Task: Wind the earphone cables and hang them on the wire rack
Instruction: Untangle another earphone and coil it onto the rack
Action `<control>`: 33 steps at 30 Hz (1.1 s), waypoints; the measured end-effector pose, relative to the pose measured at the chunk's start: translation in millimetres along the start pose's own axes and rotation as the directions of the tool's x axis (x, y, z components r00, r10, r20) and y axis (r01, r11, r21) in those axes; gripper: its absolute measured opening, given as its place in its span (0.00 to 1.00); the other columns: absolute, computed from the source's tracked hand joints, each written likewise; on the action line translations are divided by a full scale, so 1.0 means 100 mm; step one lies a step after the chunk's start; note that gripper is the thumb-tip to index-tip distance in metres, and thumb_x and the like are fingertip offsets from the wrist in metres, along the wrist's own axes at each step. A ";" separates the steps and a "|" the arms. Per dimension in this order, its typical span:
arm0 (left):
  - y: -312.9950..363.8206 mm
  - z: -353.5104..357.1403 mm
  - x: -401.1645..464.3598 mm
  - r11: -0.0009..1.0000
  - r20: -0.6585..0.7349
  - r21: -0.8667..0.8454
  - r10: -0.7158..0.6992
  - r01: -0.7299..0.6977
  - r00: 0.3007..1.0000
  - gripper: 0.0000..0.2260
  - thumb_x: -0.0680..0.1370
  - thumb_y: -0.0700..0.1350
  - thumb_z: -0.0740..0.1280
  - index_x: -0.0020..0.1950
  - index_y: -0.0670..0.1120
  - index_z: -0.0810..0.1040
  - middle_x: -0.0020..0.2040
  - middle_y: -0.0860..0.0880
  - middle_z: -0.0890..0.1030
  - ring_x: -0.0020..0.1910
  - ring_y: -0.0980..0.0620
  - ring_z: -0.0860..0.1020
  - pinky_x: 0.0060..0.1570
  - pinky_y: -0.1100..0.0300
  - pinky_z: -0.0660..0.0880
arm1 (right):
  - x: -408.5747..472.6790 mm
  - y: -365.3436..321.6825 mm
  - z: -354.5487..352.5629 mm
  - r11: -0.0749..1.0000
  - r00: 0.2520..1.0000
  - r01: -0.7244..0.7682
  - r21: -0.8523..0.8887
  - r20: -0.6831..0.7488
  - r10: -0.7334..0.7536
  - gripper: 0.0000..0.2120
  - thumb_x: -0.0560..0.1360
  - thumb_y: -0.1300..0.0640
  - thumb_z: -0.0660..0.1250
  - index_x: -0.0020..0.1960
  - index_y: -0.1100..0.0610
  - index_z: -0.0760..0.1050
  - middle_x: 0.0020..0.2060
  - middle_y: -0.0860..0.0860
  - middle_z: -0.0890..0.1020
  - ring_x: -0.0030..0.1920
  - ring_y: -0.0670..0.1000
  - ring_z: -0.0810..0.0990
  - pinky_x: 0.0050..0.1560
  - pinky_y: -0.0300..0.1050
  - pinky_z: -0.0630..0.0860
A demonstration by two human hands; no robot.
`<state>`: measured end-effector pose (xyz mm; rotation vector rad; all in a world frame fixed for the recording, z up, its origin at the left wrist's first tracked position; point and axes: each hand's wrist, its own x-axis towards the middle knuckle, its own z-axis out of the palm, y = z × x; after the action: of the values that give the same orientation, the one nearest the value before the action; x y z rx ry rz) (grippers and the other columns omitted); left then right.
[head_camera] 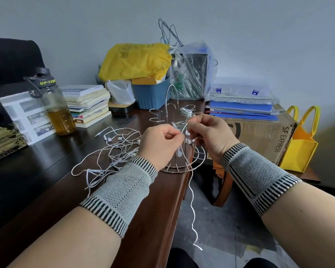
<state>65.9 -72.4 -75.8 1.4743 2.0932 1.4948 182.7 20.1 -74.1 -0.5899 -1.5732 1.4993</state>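
Frame centre: left hand [161,141] and right hand [211,136], fingers pinching a partly wound earphone cable [179,125] before the wire rack [184,163]. Loose cables [112,149] tangled on the worktop [46,182], centre left.

Hands: the left hand [161,141] and right hand [211,135] pinch a small coil of white earphone cable [179,125] in front of the wire rack [179,151].
Loose end: one strand hangs past the table [46,171] edge.
Rack: another wound cable [186,111] hangs on a hook.
Table: tangled earphones [116,149], a bottle [54,105], stacked books [87,105].
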 end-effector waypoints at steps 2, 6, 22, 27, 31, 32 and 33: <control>0.03 -0.04 0.04 1.000 -0.024 -0.007 0.021 -0.021 1.000 0.04 0.74 0.42 0.71 0.39 0.49 0.81 0.36 0.52 0.83 0.37 0.57 0.81 0.43 0.61 0.78 | -0.01 0.00 0.01 1.000 1.000 0.016 -0.005 -0.002 -0.016 0.08 0.76 0.65 0.67 0.38 0.57 0.76 0.29 0.50 0.78 0.29 0.48 0.74 0.28 0.38 0.68; 0.09 -0.12 0.14 0.997 -0.115 0.075 0.038 -0.029 0.993 0.05 0.75 0.47 0.72 0.39 0.51 0.80 0.33 0.54 0.83 0.35 0.59 0.81 0.39 0.63 0.78 | -0.02 0.01 0.05 0.996 0.994 0.067 -0.053 -0.084 -0.071 0.09 0.77 0.62 0.67 0.38 0.57 0.76 0.27 0.48 0.80 0.30 0.50 0.77 0.30 0.43 0.74; 0.17 -0.14 0.36 0.941 -0.232 0.337 0.114 -0.030 0.966 0.09 0.76 0.54 0.69 0.41 0.49 0.81 0.31 0.56 0.79 0.34 0.57 0.78 0.35 0.64 0.71 | 0.04 0.00 0.08 0.993 0.977 0.066 -0.100 -0.197 -0.085 0.07 0.77 0.64 0.65 0.41 0.59 0.75 0.28 0.51 0.79 0.26 0.48 0.77 0.29 0.44 0.74; 0.20 -0.11 0.32 0.833 -0.180 0.553 0.155 -0.031 0.971 0.20 0.79 0.53 0.65 0.32 0.44 0.79 0.30 0.48 0.80 0.32 0.49 0.78 0.27 0.64 0.65 | 0.10 -0.09 0.09 0.999 0.972 -0.053 -0.003 -0.228 0.051 0.08 0.76 0.66 0.66 0.38 0.60 0.74 0.23 0.50 0.79 0.24 0.47 0.77 0.28 0.41 0.74; 0.15 -0.09 0.32 0.808 -0.136 0.589 0.116 -0.014 0.984 0.21 0.79 0.53 0.64 0.28 0.47 0.70 0.29 0.51 0.75 0.36 0.48 0.77 0.36 0.59 0.71 | 0.19 -0.14 0.06 0.981 0.958 -0.114 -0.155 -0.278 0.067 0.07 0.74 0.64 0.69 0.37 0.60 0.75 0.29 0.55 0.82 0.27 0.50 0.79 0.30 0.43 0.74; 0.15 -0.08 0.32 0.794 -0.114 0.607 0.112 -0.020 0.987 0.20 0.79 0.53 0.64 0.29 0.47 0.70 0.29 0.51 0.75 0.37 0.47 0.77 0.39 0.57 0.74 | 0.21 -0.14 0.05 0.972 0.955 -0.126 -0.199 -0.289 0.065 0.08 0.74 0.64 0.70 0.36 0.59 0.76 0.31 0.57 0.83 0.30 0.51 0.80 0.33 0.45 0.76; 0.15 -0.08 0.31 0.774 -0.097 0.632 0.111 -0.025 0.989 0.20 0.79 0.53 0.64 0.29 0.47 0.70 0.28 0.51 0.74 0.36 0.47 0.76 0.39 0.56 0.73 | 0.24 -0.14 0.05 0.961 0.953 -0.134 -0.242 -0.296 0.059 0.09 0.73 0.63 0.70 0.35 0.59 0.76 0.33 0.57 0.84 0.32 0.52 0.81 0.36 0.47 0.78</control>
<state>54.1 -52.9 -48.3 1.6942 2.8345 0.9452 169.4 34.5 -54.0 -1.0025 -1.5383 1.2188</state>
